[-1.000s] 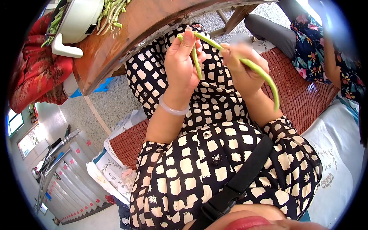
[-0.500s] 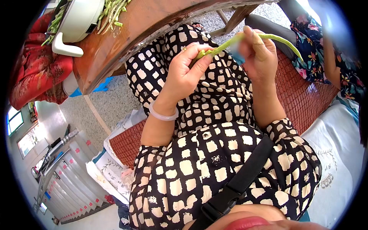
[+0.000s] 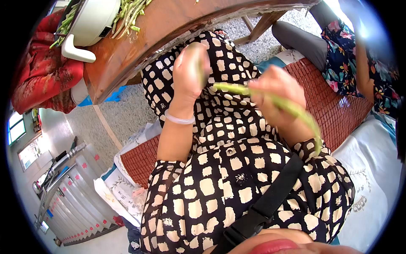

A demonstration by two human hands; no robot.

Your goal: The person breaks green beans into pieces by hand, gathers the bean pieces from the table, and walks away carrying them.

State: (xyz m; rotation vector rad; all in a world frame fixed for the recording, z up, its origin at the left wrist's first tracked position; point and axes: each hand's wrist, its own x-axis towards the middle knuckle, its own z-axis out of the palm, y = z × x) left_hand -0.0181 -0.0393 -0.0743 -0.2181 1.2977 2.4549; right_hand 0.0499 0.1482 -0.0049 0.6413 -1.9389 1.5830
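Note:
A long green bean [image 3: 292, 106] is pinched in my right hand [image 3: 277, 91]; one end points left over my lap and the other curves down past my wrist. My left hand [image 3: 191, 72], with a pale bangle on its wrist, is raised to the left, apart from that bean. Its fingers are curled round a green piece of bean [image 3: 201, 70], blurred by motion. Both hands are above the black and cream patterned clothing on my lap.
A wooden table [image 3: 169, 25] curves across the top, with a white pot [image 3: 95, 23] and loose beans [image 3: 129, 17]. A person in red [image 3: 46, 80] is at the left. Another person in floral clothing [image 3: 338, 59] sits at the right on the red-brown woven mat [image 3: 313, 84].
My hands have moved apart. The long bean has come away from my left hand and swung down to the right with my right hand. The view has shifted slightly.

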